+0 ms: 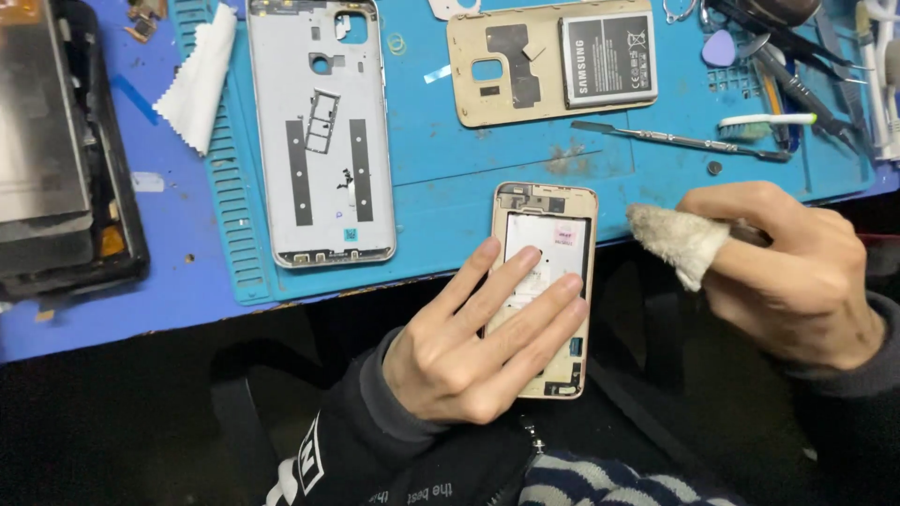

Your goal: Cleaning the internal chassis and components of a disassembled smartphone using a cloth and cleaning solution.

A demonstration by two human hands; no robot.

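Observation:
My left hand (478, 342) lies flat on an opened gold phone frame (547, 220), fingers spread over its white inner panel, holding it at the front edge of the blue work mat (441, 201). My right hand (787, 272) is to the right of the phone, a dirty grey-white cloth (677, 239) wrapped over its forefinger, its tip a little way from the phone's upper right corner.
On the mat lie a grey phone back shell (323, 141), a gold back cover (502, 66) with a dark battery (607, 58), a metal spudger (680, 141), a toothbrush (764, 122), tweezers and picks (797, 66). A white cloth (199, 80) and a dark device (56, 150) sit at the left.

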